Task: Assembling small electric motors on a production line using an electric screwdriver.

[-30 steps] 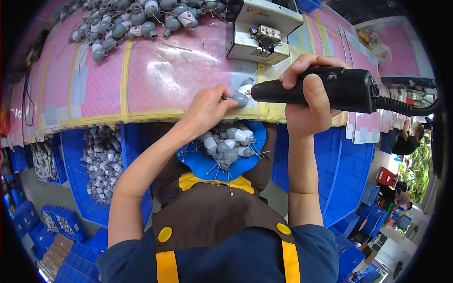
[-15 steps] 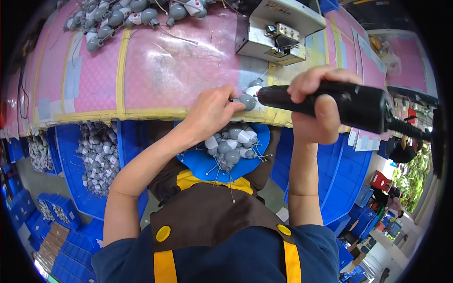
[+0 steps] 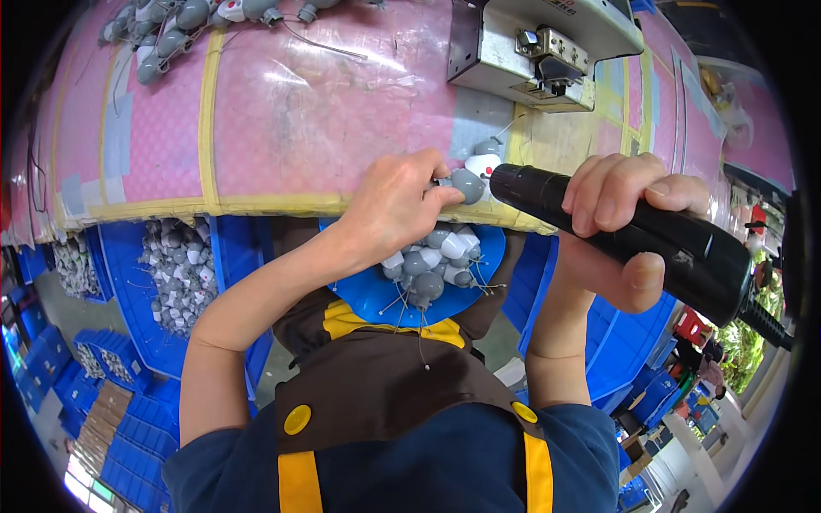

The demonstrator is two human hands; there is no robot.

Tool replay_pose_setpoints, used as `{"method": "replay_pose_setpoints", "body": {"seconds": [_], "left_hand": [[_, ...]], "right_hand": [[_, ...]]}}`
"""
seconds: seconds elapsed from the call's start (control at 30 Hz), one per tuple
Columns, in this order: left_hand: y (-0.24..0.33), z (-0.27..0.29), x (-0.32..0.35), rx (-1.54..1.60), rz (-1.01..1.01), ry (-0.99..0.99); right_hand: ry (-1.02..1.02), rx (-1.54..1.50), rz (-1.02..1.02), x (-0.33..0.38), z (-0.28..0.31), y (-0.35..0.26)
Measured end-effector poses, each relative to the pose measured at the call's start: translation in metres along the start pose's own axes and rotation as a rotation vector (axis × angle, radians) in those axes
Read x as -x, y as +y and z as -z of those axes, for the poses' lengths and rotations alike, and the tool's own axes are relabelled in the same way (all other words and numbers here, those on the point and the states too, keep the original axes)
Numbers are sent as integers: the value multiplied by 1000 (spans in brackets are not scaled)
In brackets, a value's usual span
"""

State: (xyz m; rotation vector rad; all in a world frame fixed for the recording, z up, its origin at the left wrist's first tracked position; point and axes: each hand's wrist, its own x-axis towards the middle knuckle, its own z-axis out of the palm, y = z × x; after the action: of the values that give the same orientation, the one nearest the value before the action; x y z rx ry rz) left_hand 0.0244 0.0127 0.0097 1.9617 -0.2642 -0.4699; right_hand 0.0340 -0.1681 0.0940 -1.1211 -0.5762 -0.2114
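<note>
A small grey-and-white plastic piece (image 3: 468,185) with a round grey end, red marks on its white middle and a thin wire lies at the table's near edge. My left hand (image 3: 400,201) is closed, thumb and fingers pinching its grey end. In my right hand (image 3: 629,222) is a black corded electric screwdriver (image 3: 547,191), held tilted with my fingers wrapped round its body. Its nose points left and reaches the white middle of the piece; the exact contact there is hidden. On my lap, a blue round tray (image 3: 359,295) holds several similar pieces (image 3: 425,269).
The pink table (image 3: 299,128) has yellow tape along its near edge. More grey-and-white pieces (image 3: 175,38) are heaped at the far left. A metal control box (image 3: 539,64) stands at the far right. Blue bins (image 3: 128,299) full of pieces stand left of me.
The whole view has shifted a little, with table things nearer the top. The screwdriver's rear end has dropped lower and to the right. My left hand still grips the same piece.
</note>
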Motion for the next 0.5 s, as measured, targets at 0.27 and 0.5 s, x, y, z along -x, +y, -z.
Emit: {"method": "replay_pose_setpoints", "body": {"seconds": [0.27, 0.5], "left_hand": [[-2, -5, 3, -41, -100, 93], [8, -14, 28, -376, -475, 287]], "right_hand": [[88, 169, 154, 18, -17, 0], [323, 171, 210, 26, -7, -26]]}}
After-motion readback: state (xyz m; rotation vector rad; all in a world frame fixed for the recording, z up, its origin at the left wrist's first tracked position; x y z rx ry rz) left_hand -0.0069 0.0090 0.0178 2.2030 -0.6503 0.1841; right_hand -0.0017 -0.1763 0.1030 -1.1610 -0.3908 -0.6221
